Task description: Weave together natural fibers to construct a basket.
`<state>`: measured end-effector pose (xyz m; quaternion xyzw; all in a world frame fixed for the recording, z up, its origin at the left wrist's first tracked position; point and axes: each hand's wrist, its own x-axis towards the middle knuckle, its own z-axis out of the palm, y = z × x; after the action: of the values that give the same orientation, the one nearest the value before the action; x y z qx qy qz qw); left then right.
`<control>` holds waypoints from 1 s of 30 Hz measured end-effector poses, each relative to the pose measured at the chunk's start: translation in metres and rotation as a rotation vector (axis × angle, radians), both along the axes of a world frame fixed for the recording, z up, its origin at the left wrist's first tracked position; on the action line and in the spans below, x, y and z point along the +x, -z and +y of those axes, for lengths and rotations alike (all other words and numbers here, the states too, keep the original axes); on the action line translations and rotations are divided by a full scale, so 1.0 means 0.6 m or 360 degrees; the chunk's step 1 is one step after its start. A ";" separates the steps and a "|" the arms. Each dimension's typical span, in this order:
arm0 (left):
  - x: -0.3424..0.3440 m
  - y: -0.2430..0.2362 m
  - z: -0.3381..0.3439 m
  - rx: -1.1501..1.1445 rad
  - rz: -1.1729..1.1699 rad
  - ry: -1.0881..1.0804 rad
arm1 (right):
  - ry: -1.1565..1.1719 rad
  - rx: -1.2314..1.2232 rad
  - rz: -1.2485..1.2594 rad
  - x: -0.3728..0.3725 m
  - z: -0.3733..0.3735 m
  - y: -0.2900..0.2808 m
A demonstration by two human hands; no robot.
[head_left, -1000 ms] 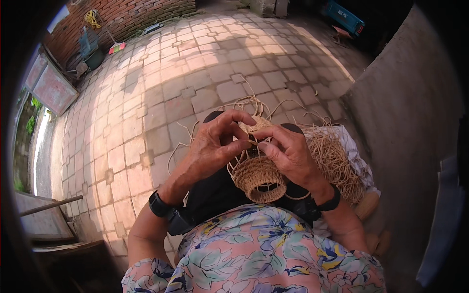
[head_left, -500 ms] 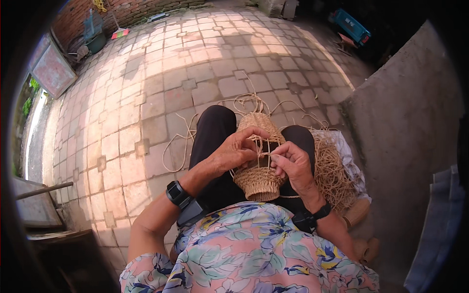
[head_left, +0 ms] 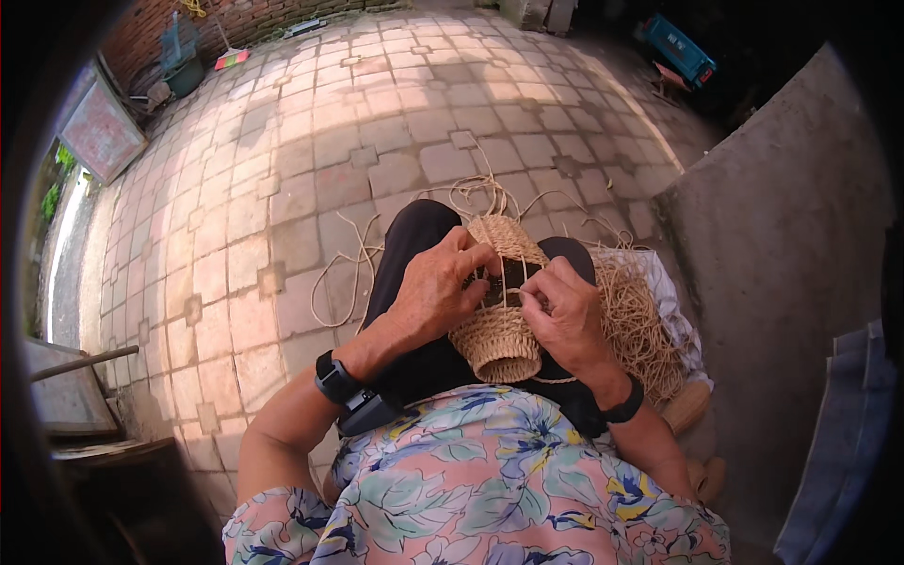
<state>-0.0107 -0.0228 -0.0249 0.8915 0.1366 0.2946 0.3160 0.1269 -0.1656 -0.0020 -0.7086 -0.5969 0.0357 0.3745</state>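
A straw-coloured woven cord piece point(head_left: 492, 341) lies across my lap between my knees, with a woven upper section point(head_left: 504, 235) joined to the lower ring by bare upright cords, leaving an open middle. My left hand point(head_left: 443, 282) is closed at the left of that middle, fingertips on the strands. My right hand point(head_left: 563, 315) pinches a thin cord at the right side, just above the lower ring. Which strands each holds is partly hidden by the fingers. Loose cord ends trail from the piece onto the paving at both sides.
A big tangle of cord point(head_left: 633, 330) lies on white cloth point(head_left: 670, 306) at my right, beside a concrete slope point(head_left: 772, 235). Leaning boards point(head_left: 101, 127) stand at the left. Along the back are a brick wall point(head_left: 132, 42), a broom, a green bucket point(head_left: 184, 78) and a blue vehicle bed point(head_left: 676, 52).
Both hands have moved from close together over the middle to opposite sides, the left slightly left, the right lower with fingers more curled. The piece now shows more of its upper section.
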 end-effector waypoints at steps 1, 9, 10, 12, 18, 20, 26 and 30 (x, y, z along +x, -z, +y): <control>-0.003 -0.004 0.000 0.0001 -0.0001 0.0000 | 0.0000 0.0001 -0.0001 0.000 0.004 0.002; -0.001 -0.004 -0.006 0.0012 0.0393 0.0078 | -0.0002 -0.0130 0.0118 -0.005 0.014 0.011; 0.000 -0.002 -0.005 0.0013 0.0394 0.0077 | -0.0003 -0.0129 0.0118 -0.005 0.014 0.011; 0.004 0.000 -0.002 0.0018 0.0404 0.0111 | -0.0025 -0.0124 0.0100 -0.003 0.014 0.012; 0.006 -0.023 0.005 -0.0057 0.0462 0.0127 | -0.0122 -0.0118 0.0240 0.003 0.009 0.009; 0.002 -0.026 0.002 -0.0084 0.0480 0.0114 | -0.0151 -0.0127 0.0251 0.006 0.006 0.006; -0.009 -0.036 -0.012 -0.0183 0.0482 0.0078 | -0.0213 -0.0181 0.0279 0.013 0.002 0.006; -0.008 -0.042 -0.017 -0.0173 0.0494 0.0041 | -0.0221 -0.0163 0.0285 0.014 0.002 0.007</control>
<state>-0.0153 -0.0330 0.0002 0.9095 0.1882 0.1414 0.3427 0.1354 -0.1644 -0.0062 -0.6777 -0.6061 0.1551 0.3864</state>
